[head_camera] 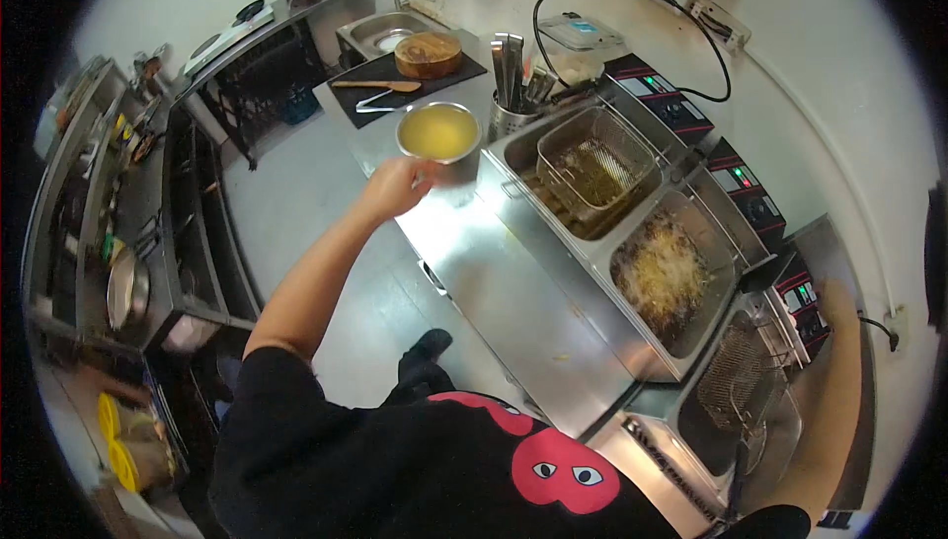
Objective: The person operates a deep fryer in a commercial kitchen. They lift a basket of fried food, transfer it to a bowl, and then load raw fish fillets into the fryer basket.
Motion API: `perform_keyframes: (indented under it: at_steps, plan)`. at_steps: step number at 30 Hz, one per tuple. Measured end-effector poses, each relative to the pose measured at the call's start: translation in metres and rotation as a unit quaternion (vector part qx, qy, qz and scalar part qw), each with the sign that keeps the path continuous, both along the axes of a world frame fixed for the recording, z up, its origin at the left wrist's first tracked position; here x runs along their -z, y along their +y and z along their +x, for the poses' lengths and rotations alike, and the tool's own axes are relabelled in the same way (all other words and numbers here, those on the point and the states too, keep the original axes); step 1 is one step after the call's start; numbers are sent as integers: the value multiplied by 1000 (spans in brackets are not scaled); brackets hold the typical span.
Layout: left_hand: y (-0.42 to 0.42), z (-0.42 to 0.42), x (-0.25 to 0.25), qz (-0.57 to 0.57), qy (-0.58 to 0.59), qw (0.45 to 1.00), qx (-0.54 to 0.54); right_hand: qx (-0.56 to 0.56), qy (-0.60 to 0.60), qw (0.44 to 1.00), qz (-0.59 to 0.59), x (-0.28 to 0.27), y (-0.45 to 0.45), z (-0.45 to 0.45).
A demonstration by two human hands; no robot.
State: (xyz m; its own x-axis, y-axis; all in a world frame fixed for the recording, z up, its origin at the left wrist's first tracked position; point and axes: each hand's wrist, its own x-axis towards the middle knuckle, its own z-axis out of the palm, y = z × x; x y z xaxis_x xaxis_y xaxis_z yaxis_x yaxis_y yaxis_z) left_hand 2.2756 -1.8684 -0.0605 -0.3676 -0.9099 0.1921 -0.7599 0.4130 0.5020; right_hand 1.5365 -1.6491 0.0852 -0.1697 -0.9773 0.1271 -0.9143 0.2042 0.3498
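Note:
My left hand [400, 187] is at the near side of a steel container [463, 169] of yellow liquid [438, 132]. Its fingertips are blurred, so I cannot tell whether they touch the container or hold anything. At the far right my right hand [837, 303] reaches to the control box [801, 302] of the nearest electric deep fryer, its fingers partly hidden. Food [663, 272] bubbles in the oil of the middle fryer tank [715, 243]. A wire fry basket [585, 187] sits in the far tank [518, 150]. Another wire basket [733, 376] is at the nearest fryer.
A perforated steel holder [509, 124] carries tongs and other utensils beside the fryers. Behind the container, a black mat [459, 72] bears a round wooden board [428, 54] and a wooden spatula [378, 85]. A black power cable [729, 65] loops above. Shelving [185, 243] stands at left.

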Motion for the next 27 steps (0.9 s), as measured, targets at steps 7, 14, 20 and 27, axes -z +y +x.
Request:
perform_keyframes:
  at_steps: [7,14,20,27]
  plan:
    - [-183,-63,-36,-159,177,970,-47,-31,-109,992,-50,-87,-106,323]
    - [-86,-93,-6,601,87,751,259,-78,-271,958,42,-12,-113,446]
    - [-71,-151,41,772,361,486,194,-13,-394,919,20,60,-68,482]
    - [-72,-115,-1,751,331,495,285,122,-498,853,-94,97,-13,509]
